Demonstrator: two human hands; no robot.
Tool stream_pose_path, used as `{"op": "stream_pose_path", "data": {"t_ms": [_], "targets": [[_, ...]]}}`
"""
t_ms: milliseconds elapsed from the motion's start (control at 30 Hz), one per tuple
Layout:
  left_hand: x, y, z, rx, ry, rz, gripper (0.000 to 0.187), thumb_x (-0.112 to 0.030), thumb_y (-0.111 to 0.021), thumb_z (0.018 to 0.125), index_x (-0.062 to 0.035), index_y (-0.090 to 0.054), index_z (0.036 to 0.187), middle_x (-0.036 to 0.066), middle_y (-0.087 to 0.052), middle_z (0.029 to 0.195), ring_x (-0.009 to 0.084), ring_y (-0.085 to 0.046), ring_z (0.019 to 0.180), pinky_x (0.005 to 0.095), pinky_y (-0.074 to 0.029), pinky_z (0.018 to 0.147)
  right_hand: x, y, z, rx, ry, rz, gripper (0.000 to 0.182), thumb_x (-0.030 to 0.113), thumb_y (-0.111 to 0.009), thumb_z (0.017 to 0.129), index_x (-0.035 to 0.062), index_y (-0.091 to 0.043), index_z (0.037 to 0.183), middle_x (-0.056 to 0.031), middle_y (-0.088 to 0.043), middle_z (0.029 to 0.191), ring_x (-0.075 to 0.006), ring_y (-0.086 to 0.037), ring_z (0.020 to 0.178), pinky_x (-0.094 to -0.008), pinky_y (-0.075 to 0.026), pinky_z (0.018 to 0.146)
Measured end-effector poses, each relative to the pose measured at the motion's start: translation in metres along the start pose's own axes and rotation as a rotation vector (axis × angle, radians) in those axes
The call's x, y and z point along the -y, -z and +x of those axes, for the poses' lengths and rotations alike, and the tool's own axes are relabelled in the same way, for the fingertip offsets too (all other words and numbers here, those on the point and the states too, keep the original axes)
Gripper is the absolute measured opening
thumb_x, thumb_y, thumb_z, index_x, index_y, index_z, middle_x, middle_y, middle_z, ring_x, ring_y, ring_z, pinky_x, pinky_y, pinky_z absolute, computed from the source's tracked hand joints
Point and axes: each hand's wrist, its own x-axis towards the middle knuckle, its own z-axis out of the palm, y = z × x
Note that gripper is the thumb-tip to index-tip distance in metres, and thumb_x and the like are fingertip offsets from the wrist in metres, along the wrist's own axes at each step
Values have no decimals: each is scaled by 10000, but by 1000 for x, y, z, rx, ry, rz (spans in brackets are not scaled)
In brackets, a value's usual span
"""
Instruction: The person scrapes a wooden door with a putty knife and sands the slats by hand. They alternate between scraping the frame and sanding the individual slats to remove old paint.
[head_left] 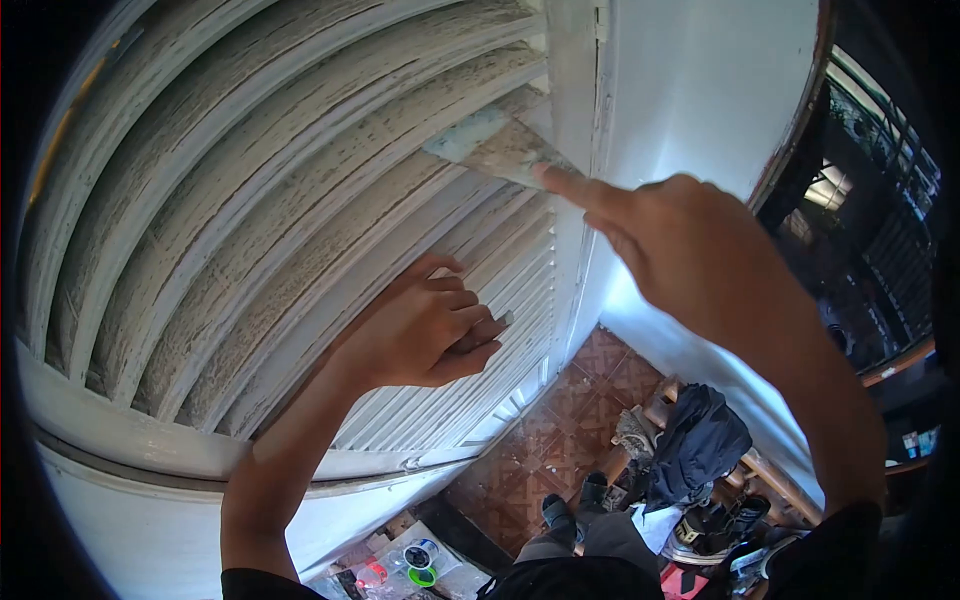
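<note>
A louvered shutter door (300, 190) with worn, dirty white slats fills the left and middle of the view. My right hand (690, 240) is closed round a wide putty knife (490, 145), its handle hidden in the palm. One finger presses along the stained blade, whose broad edge lies against a slat near the door's right upright. Lower down, my left hand (430, 325) lies against the slats with its fingers curled. A small pale bit shows at those fingertips, too small to name.
Below is a brown patterned tile floor (560, 430) with pale flecks on it. A black bag (695, 435) and shoes (715, 525) lie on a wooden rack at the lower right. Small containers (420, 555) stand at the lower left. A white wall (700, 90) borders the door.
</note>
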Motion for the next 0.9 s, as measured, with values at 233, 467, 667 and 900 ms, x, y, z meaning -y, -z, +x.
{"op": "stream_pose_path", "data": {"t_ms": [233,467,667,900], "targets": [[0,0,-3,19,23,5,148,-216,-709,860,-111,-676,761,8,-604,674,189,-636,714,407,-435,1017,12,1,-1,116,-131,3,403,139,-569,994,169,-580,1396,-137,-563,560,-257,-549,467,-407,-433,521],[-1,2,-3,24,30,3,168,-227,-699,870,-101,-682,760,3,-604,662,172,-634,704,399,-430,1037,13,-4,2,49,-122,-7,408,141,-584,989,176,-583,1396,-158,-564,567,-266,-544,462,-406,-419,489],[-2,1,-4,-8,50,-40,167,-227,-700,869,-102,-684,760,6,-613,654,174,-639,694,401,-429,1043,3,-11,-11,9,-166,53,405,144,-584,992,193,-591,1393,-169,-579,579,-252,-526,447,-392,-420,488],[-1,1,-4,36,44,-11,164,-222,-707,862,-103,-677,753,3,-634,672,179,-648,685,413,-425,1046,11,-14,-3,13,-301,52,378,132,-552,1013,177,-598,1385,-183,-593,598,-218,-499,418,-392,-411,476]]}}
